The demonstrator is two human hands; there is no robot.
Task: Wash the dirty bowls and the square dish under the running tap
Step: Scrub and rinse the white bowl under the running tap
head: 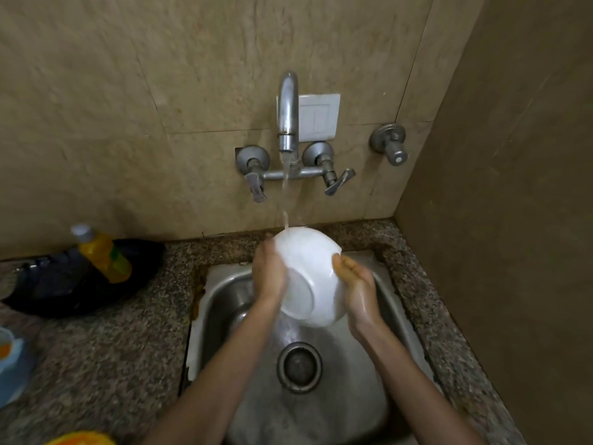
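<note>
Head view: your left hand (268,274) and right hand (359,284) grip the white bowl (308,268) at 9 and 3 o'clock, fingers (345,266) curled against it. Bowl is tilted, base toward you, above the sink (218,293), its 12 o'clock rim under the tap (287,114) stream.

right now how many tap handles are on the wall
3: left lever beside the spout, right lever on its other side, round knob farther right. None looks hidden.
</note>
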